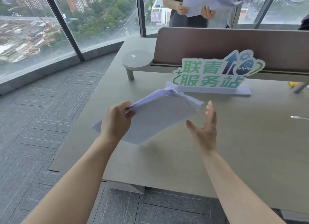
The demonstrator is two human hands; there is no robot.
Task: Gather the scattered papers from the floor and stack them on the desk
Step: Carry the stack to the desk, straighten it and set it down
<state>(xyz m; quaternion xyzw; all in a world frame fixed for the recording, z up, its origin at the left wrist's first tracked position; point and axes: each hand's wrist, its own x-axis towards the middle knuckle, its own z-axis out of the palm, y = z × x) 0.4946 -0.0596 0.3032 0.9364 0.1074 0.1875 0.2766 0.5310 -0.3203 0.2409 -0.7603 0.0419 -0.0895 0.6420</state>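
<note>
You are showing two bare forearms with no sleeves reaching into view, and your left hand (pixel 115 119) and right hand (pixel 204 131) are wearing no gloves, rings or watch

Grey carpet tiles (pixel 41 106) cover the floor up to tall windows (pixel 33 31) with dark frames, where daylight comes in over a city of trees and towers. A pale wood counter (pixel 167 165) carries a mauve divider panel (pixel 217 44), a small round shelf (pixel 137 60) and a green-lettered sign (pixel 215 75).
</note>
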